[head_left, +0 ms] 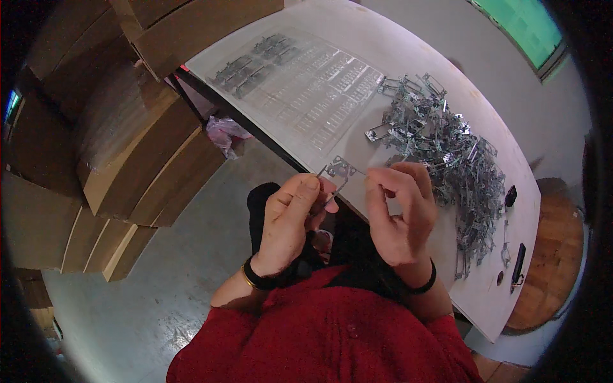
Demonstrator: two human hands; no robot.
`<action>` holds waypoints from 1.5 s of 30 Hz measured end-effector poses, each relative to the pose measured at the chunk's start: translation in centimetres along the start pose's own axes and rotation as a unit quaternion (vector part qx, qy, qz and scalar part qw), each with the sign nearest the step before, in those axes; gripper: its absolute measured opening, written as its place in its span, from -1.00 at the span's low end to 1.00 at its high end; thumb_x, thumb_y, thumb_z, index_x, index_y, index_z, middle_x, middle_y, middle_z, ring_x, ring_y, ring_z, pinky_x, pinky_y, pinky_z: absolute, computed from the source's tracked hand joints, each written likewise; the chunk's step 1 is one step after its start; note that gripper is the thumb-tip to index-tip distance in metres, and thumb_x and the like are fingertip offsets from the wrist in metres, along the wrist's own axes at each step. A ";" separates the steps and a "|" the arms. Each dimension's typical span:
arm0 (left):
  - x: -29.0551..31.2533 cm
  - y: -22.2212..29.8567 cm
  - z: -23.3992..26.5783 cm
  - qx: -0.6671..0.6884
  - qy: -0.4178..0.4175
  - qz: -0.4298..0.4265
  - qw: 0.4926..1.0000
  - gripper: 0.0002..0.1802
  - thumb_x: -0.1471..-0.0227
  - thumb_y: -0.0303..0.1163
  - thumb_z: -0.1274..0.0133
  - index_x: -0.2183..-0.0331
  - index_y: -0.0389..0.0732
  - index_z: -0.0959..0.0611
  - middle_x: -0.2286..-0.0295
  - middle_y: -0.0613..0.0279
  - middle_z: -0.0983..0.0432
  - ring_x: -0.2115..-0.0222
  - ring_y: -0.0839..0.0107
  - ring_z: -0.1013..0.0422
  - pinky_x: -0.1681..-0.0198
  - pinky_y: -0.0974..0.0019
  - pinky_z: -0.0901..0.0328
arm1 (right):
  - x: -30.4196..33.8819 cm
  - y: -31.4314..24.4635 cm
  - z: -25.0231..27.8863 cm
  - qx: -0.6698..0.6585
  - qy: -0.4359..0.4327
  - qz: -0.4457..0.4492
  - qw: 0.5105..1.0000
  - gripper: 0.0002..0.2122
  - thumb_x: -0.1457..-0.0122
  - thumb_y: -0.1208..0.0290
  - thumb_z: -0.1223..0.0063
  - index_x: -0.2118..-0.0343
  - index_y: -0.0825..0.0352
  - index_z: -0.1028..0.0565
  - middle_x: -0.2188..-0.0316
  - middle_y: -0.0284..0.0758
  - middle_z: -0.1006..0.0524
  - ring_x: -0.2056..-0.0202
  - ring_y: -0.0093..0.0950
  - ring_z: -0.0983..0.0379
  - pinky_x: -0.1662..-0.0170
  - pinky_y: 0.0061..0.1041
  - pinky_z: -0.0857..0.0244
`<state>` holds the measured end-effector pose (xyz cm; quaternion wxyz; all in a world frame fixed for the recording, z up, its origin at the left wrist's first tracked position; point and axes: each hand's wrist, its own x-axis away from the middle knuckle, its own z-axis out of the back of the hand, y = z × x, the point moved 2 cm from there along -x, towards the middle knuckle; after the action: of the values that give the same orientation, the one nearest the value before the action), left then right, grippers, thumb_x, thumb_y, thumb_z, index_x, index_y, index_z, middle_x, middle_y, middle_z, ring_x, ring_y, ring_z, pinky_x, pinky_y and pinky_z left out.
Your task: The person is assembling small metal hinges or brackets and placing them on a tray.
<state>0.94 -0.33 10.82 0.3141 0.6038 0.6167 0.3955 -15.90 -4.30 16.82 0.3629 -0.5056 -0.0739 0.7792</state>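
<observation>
In front of my body, above the table's near edge, my left hand (295,207) pinches a small grey metal bracket (340,167) between thumb and fingers. The bracket has cut-outs and thin bent arms. My right hand (402,207) is closed too, thumb against forefinger, at the thin right end of the same bracket. Its fingertips cover the spot where they grip. To the right, a large heap of similar metal brackets (440,153) lies tangled on the white table (357,137).
A clear plastic tray (306,96) lies at the table's far left, its upper-left part filled with brackets. Cardboard boxes (140,166) are stacked on the left. A wooden round stool (552,255) and a black, narrow object (518,262) are at the right edge. Pinkish plastic bag (227,134) hangs below.
</observation>
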 end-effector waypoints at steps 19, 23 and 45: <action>0.8 -0.1 -0.4 -0.058 0.001 -0.057 0.997 -0.63 -0.42 -0.17 0.09 0.10 -0.27 -0.64 0.39 0.36 -0.57 0.51 0.74 -0.27 0.44 0.59 -0.19 | 0.4 -0.2 -0.8 0.000 -0.023 -0.002 1.000 -0.71 0.00 0.73 -0.26 0.19 0.34 -0.58 0.37 -0.20 -0.52 0.37 -0.27 -0.49 0.33 -0.35 -0.38; 0.8 -0.3 -0.1 -0.074 0.007 -0.050 0.996 -0.65 -0.39 -0.15 0.05 0.11 -0.24 -0.63 0.35 0.29 -0.62 0.38 0.57 -0.50 0.43 0.52 -0.22 | 0.3 -0.4 -0.7 -0.014 -0.034 -0.008 0.999 -0.72 0.00 0.74 -0.24 0.20 0.35 -0.57 0.37 -0.22 -0.53 0.36 -0.27 -0.49 0.33 -0.35 -0.38; 0.9 -0.1 -0.1 -0.068 0.011 -0.060 0.996 -0.66 -0.42 -0.19 0.08 0.11 -0.25 -0.65 0.39 0.38 -0.58 0.53 0.75 -0.23 0.46 0.57 -0.14 | 0.6 -0.6 -1.0 -0.006 -0.049 0.006 0.999 -0.72 -0.01 0.72 -0.25 0.19 0.35 -0.57 0.34 -0.17 -0.52 0.38 -0.24 -0.50 0.34 -0.35 -0.40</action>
<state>0.77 0.52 10.84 0.3712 0.5383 0.6271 0.4233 -14.88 -3.72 16.19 0.3514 -0.4692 -0.0934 0.8048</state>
